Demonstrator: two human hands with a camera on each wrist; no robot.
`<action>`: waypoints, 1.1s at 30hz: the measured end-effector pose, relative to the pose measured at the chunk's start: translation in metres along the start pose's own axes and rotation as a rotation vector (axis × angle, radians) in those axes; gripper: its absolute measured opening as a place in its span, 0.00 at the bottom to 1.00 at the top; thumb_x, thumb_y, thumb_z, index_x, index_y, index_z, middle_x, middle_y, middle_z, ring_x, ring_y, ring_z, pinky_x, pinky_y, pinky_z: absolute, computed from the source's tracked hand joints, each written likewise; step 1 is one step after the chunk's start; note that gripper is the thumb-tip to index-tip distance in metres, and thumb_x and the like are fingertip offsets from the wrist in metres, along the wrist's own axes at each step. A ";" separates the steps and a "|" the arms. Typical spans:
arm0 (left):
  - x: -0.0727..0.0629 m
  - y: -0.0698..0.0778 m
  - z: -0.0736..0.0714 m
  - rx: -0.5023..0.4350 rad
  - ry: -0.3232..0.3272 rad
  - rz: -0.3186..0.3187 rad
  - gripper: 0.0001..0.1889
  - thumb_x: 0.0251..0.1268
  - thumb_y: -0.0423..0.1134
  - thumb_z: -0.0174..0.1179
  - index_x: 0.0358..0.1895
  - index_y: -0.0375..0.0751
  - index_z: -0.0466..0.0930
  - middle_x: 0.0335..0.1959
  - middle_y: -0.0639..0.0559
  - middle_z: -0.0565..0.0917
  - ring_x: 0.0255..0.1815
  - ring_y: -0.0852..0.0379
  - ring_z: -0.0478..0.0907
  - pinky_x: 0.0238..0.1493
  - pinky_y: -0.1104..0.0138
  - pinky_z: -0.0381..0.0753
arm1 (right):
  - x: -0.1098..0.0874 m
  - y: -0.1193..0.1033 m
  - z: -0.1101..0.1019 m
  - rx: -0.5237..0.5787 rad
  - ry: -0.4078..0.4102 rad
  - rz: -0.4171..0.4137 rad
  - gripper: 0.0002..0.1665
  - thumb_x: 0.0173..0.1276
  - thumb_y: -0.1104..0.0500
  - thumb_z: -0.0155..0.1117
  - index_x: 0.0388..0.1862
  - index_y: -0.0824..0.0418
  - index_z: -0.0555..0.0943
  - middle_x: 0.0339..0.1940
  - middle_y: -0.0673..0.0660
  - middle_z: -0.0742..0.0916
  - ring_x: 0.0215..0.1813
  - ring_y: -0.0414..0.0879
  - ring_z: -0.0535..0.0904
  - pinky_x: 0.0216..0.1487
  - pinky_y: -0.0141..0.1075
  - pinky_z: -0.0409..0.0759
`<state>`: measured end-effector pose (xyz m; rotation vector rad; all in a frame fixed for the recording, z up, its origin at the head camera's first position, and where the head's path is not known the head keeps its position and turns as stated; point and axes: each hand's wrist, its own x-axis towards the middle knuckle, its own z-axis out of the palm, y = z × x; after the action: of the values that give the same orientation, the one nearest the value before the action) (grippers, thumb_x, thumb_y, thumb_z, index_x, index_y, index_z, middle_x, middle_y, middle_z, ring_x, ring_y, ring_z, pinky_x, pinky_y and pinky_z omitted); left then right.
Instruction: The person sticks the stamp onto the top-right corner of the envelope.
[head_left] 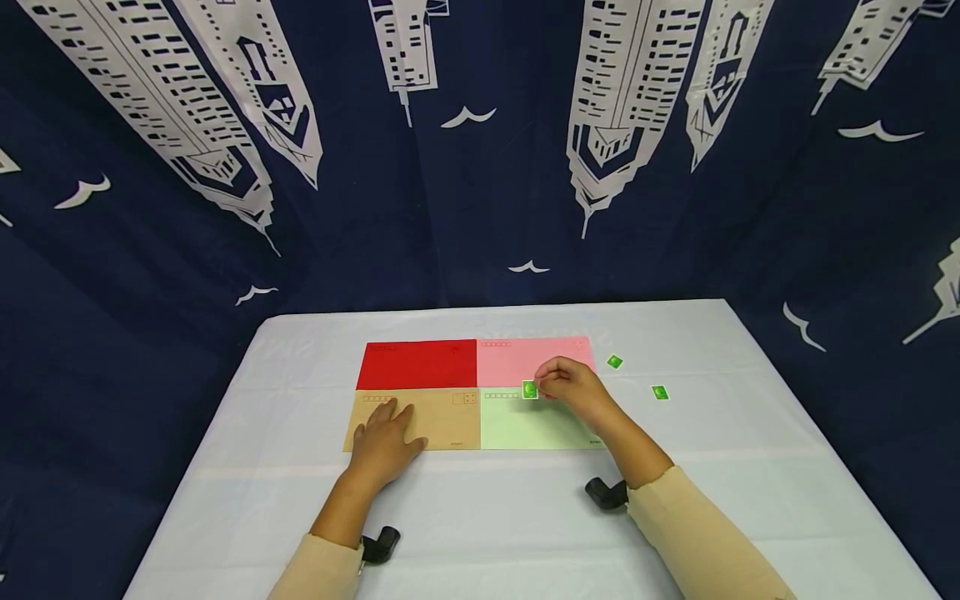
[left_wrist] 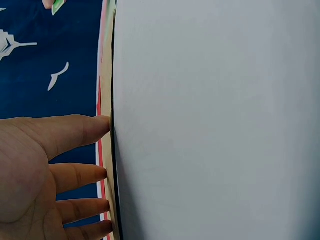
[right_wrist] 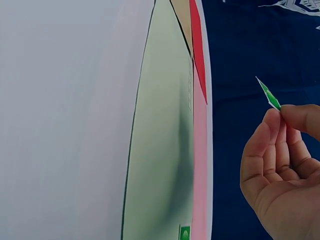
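Note:
Four fingers and thumb spread, my left hand rests on the tan envelope. In the left wrist view, the fingertips of that hand touch the envelope's surface. My right hand pinches a small green stamp by its edge between thumb and fingers, above the pale green envelope. The right wrist view shows this held stamp tilted and raised off the paper. Another green stamp lies on the pale green envelope near its pink neighbour; the head view hides it behind my right hand.
A red envelope and a pink envelope lie behind the other two, edges meeting in a block. Two loose green stamps, one tilted and one farther right, lie on the white table. A dark blue patterned curtain hangs behind.

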<state>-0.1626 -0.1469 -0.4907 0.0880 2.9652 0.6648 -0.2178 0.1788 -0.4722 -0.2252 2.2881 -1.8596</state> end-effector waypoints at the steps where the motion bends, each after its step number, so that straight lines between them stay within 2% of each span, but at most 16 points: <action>1: 0.000 0.000 0.000 0.000 -0.001 0.000 0.34 0.63 0.45 0.67 0.71 0.35 0.71 0.76 0.31 0.65 0.80 0.34 0.57 0.72 0.28 0.55 | 0.001 0.000 0.001 0.001 0.000 0.002 0.12 0.71 0.66 0.60 0.49 0.74 0.77 0.38 0.58 0.84 0.39 0.42 0.82 0.48 0.35 0.84; 9: 0.001 0.000 0.000 -0.004 0.003 0.000 0.34 0.63 0.44 0.67 0.71 0.35 0.71 0.76 0.31 0.65 0.79 0.33 0.57 0.72 0.29 0.55 | 0.002 -0.003 0.010 0.000 -0.004 0.008 0.10 0.70 0.68 0.59 0.47 0.72 0.77 0.38 0.59 0.84 0.40 0.48 0.81 0.48 0.37 0.84; 19: 0.000 0.000 -0.001 -0.007 0.004 -0.004 0.34 0.63 0.43 0.67 0.71 0.34 0.72 0.76 0.30 0.65 0.79 0.33 0.57 0.72 0.29 0.55 | 0.006 -0.003 0.020 0.012 -0.032 -0.006 0.11 0.71 0.68 0.59 0.48 0.73 0.77 0.38 0.58 0.84 0.39 0.43 0.81 0.50 0.40 0.85; 26: -0.001 0.000 -0.001 -0.009 0.004 0.001 0.34 0.63 0.44 0.67 0.71 0.34 0.72 0.76 0.30 0.65 0.79 0.33 0.58 0.71 0.29 0.56 | 0.010 -0.005 0.028 0.010 -0.040 0.001 0.12 0.71 0.66 0.61 0.48 0.74 0.77 0.42 0.64 0.85 0.40 0.43 0.81 0.49 0.37 0.84; 33: 0.000 0.000 -0.002 -0.002 0.004 0.001 0.34 0.63 0.44 0.67 0.71 0.34 0.72 0.76 0.31 0.65 0.79 0.33 0.58 0.71 0.29 0.56 | 0.013 -0.007 0.036 -0.003 -0.038 0.026 0.11 0.70 0.66 0.62 0.48 0.72 0.79 0.41 0.62 0.86 0.41 0.47 0.83 0.51 0.42 0.85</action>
<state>-0.1624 -0.1475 -0.4892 0.0876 2.9683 0.6688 -0.2221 0.1405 -0.4732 -0.2276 2.2583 -1.8233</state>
